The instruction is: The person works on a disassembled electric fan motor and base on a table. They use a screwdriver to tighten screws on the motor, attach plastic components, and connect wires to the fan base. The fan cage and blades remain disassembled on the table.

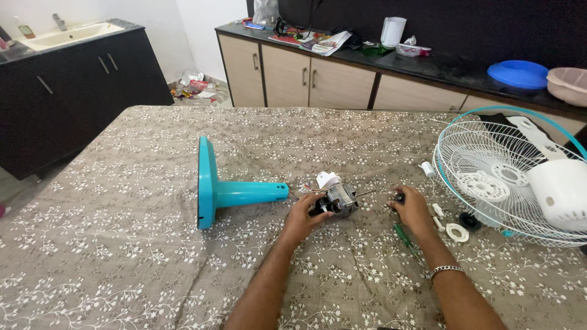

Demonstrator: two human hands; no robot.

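Note:
My left hand (304, 216) grips a small fan motor (340, 198) with wires and a white part on top, lying on the table's patterned cloth (134, 256). Left of it, a teal fan stand (227, 191) lies on its side with its tube pointing at the motor. My right hand (413, 209) rests on the cloth, its fingers closed on a small black knob (399, 197). A green-handled screwdriver (405, 238) lies under my right wrist, which wears a metal bracelet.
A white wire fan grille with a teal rim (489, 177) and a white motor cover (561, 192) lie at the right. Small white and black parts (455, 227) sit beside the grille. Behind stand cabinets with clutter, a blue lid (518, 73) and a sink counter.

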